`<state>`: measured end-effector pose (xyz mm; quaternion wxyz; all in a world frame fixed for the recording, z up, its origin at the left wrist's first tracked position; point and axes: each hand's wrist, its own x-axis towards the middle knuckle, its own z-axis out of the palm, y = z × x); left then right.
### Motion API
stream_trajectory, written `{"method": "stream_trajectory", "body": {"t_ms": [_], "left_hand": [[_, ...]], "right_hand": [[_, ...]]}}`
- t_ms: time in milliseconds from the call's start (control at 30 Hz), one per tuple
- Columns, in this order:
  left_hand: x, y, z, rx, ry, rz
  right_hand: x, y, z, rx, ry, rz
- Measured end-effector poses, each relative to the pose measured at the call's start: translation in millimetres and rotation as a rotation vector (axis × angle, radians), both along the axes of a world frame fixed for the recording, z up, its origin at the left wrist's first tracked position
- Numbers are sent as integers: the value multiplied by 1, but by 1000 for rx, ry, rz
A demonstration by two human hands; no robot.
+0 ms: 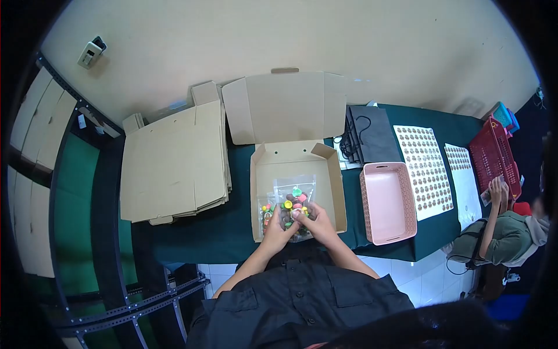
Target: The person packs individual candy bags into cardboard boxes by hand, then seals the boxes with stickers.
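An open cardboard box [333, 174] stands in front of me with its lid raised against the wall. Over its near part, both my hands hold a clear plastic bag [301, 187] of colourful small pieces, green, yellow, pink and brown. My left hand [276, 231] grips the bag's lower left side. On the lower right side, my right hand [321, 225] pinches it, thumb on the front. A second clear bag [266, 213] with similar colourful contents lies inside the box at the left, partly covered by my left hand and the held bag.
Flattened cardboard boxes [174, 166] are stacked to the left. To the right are black paper bags [375, 136], a pink basket [386, 200], sticker sheets [423, 168] and a red basket [488, 154]. Another person [505, 241] works at the far right. Metal shelving [110, 215] stands at left.
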<state>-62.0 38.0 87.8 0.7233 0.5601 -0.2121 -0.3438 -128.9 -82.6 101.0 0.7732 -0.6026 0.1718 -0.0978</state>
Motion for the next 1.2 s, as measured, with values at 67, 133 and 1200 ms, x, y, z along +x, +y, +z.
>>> {"method": "stream_trajectory", "body": {"t_ms": [67,133,1200], "left_hand": [[1,1,0,34,12,-24],[3,0,4,21,-52,-56],[-11,-1,6,129,-99,-109]], "right_hand": [[-1,0,3,41,4,-8],[0,0,1,83,8,-12],[-5,-13,-20,242,41,-118]]}}
